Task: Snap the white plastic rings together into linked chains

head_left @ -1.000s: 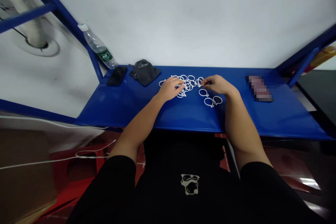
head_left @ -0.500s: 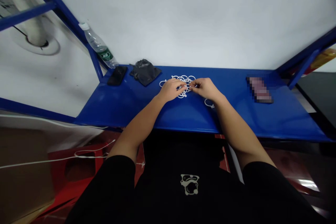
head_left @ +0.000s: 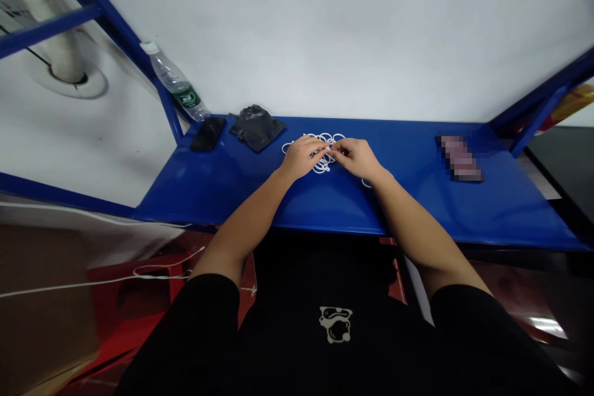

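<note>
From here I see the right hand (head_left: 356,158) has drawn in across the blue metal desk (head_left: 417,201) over the last second, and it now sits just beside the left hand (head_left: 302,158), so both are working at one spot on the heap of white plastic rings (head_left: 325,137). The heap lies between and partly under them, and the rings that lay apart to the right are now mostly hidden behind the right wrist, with only the edge of one loose ring (head_left: 366,184) showing. Each grip looks narrow, with the fingers curled down and their tips almost meeting over the rings, but I cannot tell whether either is holding one. Farther left on the desk lie a black phone (head_left: 208,133) and a crumpled black bag (head_left: 256,128), with a water bottle (head_left: 174,81) behind them.
</note>
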Demonstrator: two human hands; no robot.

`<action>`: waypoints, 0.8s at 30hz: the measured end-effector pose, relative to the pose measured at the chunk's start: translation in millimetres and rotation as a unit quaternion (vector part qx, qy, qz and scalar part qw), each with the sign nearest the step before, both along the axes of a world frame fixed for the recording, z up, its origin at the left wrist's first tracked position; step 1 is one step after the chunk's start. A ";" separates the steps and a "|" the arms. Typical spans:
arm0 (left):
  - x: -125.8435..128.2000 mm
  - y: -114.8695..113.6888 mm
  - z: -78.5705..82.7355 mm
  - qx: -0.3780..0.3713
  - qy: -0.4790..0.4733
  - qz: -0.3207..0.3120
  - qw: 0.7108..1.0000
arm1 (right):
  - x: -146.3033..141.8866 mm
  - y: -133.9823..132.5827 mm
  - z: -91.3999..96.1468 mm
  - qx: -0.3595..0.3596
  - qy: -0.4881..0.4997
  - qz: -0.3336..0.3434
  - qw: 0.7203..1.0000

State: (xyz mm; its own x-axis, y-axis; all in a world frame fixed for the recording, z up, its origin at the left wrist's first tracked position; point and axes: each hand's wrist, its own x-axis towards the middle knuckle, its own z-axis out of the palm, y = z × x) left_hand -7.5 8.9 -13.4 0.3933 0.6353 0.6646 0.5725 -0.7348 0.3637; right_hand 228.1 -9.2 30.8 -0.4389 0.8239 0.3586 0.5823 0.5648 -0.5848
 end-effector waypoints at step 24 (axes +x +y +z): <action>-0.6 1.6 -0.3 0.045 -0.023 -0.021 0.998 | 32.8 13.2 7.4 -0.005 -0.080 -0.021 0.997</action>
